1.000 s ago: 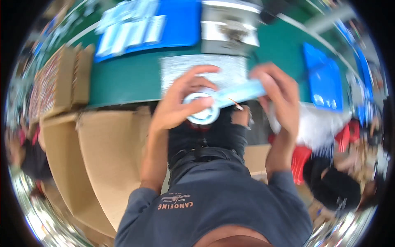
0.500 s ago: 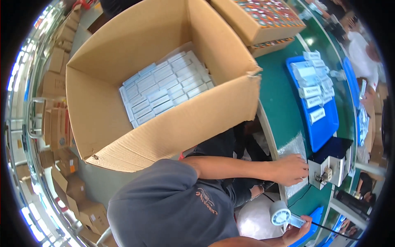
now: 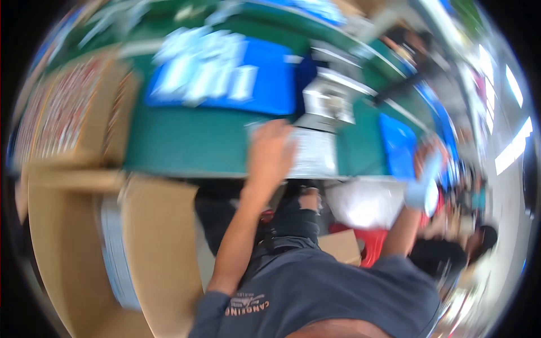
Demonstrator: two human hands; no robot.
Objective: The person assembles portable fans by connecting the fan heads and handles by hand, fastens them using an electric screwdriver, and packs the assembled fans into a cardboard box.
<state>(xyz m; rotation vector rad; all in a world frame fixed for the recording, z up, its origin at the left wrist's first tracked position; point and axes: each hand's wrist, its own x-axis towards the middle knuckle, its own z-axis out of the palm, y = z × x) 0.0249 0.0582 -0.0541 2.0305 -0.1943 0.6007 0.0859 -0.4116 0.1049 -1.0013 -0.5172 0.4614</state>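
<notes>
The picture is smeared by motion. My right hand (image 3: 427, 151), raised at the right, is closed around the handle of a light blue handheld fan (image 3: 418, 194), whose round head hangs down over my forearm. My left hand (image 3: 271, 147) is over the green table's near side, beside a sheet of clear bubble wrap (image 3: 314, 153); its fingers are too blurred to read. Just beyond the wrap stands a silver and black metal device (image 3: 329, 101). Left of that lies a blue tray (image 3: 269, 73) with several light blue and white small boxes (image 3: 197, 65) piled in it.
A large open carton (image 3: 163, 242) with light blue boxes inside stands at the lower left. Cartons of colourful packed items (image 3: 70, 107) sit on the table's left end. Another blue tray (image 3: 397, 143) is at the right, near a red stool (image 3: 373, 245). People are farther right.
My view has swung round to the right, so the carton now appears lower left and the table spans the front. The fan, still in my right hand, now has its head hanging down.
</notes>
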